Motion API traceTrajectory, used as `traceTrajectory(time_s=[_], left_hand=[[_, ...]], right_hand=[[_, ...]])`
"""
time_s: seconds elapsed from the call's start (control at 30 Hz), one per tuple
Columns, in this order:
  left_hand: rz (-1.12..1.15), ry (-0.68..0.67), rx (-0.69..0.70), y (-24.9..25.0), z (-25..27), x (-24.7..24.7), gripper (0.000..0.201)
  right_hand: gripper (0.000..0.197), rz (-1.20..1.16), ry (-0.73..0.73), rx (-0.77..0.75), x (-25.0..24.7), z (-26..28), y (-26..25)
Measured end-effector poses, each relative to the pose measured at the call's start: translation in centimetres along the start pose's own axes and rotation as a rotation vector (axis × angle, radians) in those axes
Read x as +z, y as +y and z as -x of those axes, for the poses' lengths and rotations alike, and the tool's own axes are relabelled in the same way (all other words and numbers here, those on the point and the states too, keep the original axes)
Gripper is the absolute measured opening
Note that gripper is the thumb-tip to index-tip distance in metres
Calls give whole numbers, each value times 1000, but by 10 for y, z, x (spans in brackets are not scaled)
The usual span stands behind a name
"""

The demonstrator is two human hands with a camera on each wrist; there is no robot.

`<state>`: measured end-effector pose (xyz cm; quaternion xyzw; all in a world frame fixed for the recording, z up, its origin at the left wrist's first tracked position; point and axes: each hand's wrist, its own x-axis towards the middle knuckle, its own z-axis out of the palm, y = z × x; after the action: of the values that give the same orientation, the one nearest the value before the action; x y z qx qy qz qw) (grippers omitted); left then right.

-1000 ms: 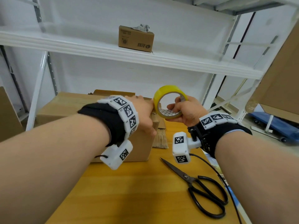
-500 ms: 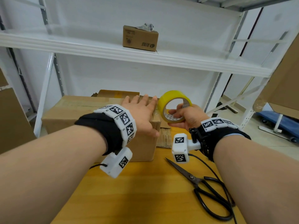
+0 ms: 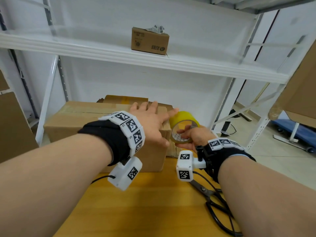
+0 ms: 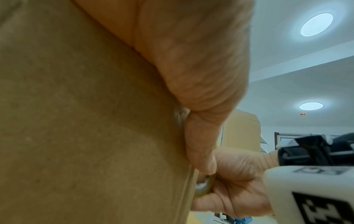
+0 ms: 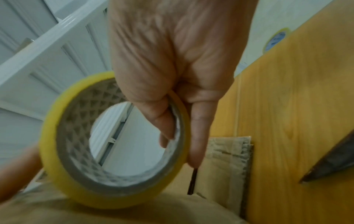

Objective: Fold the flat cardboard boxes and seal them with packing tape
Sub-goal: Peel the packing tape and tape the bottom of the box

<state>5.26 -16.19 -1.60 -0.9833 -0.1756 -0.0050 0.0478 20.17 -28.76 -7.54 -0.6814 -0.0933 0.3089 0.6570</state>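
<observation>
A folded brown cardboard box [image 3: 95, 120] stands on the wooden table [image 3: 145, 202]. My left hand [image 3: 150, 120] lies flat on its top right end, fingers straight, thumb down the near side. In the left wrist view the palm [image 4: 191, 60] presses the box side [image 4: 76, 121]. My right hand [image 3: 191, 135] grips a yellow roll of packing tape [image 3: 183, 119] just right of the box's end, thumb inside the core. In the right wrist view the tape roll [image 5: 63, 136] sits just above the box top [image 5: 114, 215], my fingers [image 5: 199, 136] pinching its rim.
Black scissors [image 3: 215, 202] lie on the table at the right, under my right forearm. Flat cardboard pieces [image 5: 229, 151] lie behind the box's right end. A small box [image 3: 149, 41] sits on the white shelf above. More cardboard leans at the left and right edges.
My left hand has flattened and slid farther onto the box top. My right hand has lowered the tape roll close against the box's right end.
</observation>
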Motion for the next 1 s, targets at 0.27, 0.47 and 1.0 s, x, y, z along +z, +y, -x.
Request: traceTrajectory(time_s=[0.27,0.47,1.0], left_hand=[[3,-11,7,5,1,-5,62],[-104,-97,47,5,3,-25,72],[616,504,-56,-36,48,-156,75]], right_hand=[[27,550,-31,-1,-10,-16,5],[27,623,-43,13,-11,-2,-7],[47,-97,270,-721,57,83,-173]])
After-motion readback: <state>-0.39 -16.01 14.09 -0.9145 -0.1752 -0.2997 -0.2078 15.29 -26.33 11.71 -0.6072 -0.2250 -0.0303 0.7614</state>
